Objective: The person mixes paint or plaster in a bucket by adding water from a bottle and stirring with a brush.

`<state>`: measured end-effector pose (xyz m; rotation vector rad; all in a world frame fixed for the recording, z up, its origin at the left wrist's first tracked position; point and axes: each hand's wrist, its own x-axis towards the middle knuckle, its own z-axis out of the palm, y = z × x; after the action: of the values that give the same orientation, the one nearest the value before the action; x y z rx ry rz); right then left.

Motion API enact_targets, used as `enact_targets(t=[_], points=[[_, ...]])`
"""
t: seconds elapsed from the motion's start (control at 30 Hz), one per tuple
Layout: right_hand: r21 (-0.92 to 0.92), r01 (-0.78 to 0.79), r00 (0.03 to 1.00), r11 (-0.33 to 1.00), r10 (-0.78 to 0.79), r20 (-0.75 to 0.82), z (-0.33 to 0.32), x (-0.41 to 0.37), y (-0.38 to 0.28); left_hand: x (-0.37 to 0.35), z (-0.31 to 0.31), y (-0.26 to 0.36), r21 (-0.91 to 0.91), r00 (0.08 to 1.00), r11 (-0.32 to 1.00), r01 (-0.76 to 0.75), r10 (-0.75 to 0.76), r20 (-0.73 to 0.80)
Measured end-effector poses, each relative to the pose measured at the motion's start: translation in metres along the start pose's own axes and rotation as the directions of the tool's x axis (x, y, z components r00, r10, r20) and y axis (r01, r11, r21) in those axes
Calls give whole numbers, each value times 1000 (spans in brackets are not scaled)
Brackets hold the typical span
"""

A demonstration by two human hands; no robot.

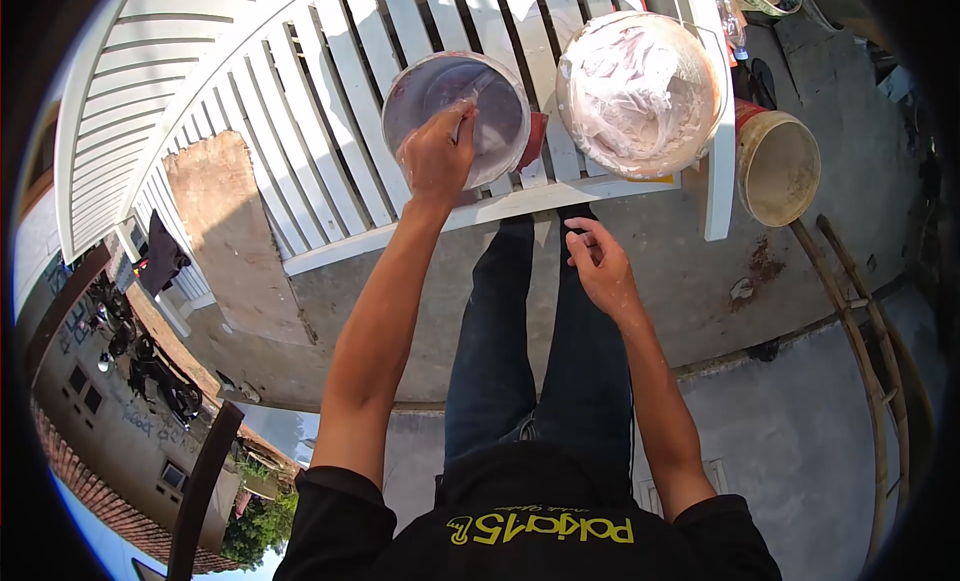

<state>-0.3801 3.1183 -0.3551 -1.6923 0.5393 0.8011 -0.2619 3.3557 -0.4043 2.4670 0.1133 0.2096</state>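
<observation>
My left hand (pixel 440 153) reaches into a bucket of greyish, watery liquid (pixel 397 106) on the white slatted bench. Its fingers are pinched together over the liquid, around something thin and pale whose kind I cannot make out. To the right stands a second bucket (pixel 640 96), filled close to the rim with thick whitish paste in rough folds. My right hand (pixel 602 266) hangs in front of the bench edge, below that bucket. Its fingers are loosely bent and apart, with nothing visible in them; whitish smears mark the skin.
The white slatted bench (pixel 330 111) has a backrest curving at the left and an armrest (pixel 719 181) at the right. A stained board (pixel 225 211) lies at its left part. A dirty bucket (pixel 785 166) and a wooden ladder (pixel 860 361) are at the right. A dark cloth (pixel 162 253) hangs farther left.
</observation>
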Motion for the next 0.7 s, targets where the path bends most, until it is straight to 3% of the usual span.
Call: enact_targets(t=[0.2,0.4,0.5,0.7], points=[[52,1,998,999,3,-70,6,-6,8,4,3,1,4,982,993,-116,114,153],[55,24,996,998,-19,-83,8,-6,13,-30,-35,-15,116,934,985,-125,78,349],[65,23,997,998,-18,-77,10,-6,10,-20,-46,-20,210,948,977,-48,-22,317],[20,38,997,999,-37,-62,11,-12,6,21,-23,-10,195,983,966,168,-179,38]])
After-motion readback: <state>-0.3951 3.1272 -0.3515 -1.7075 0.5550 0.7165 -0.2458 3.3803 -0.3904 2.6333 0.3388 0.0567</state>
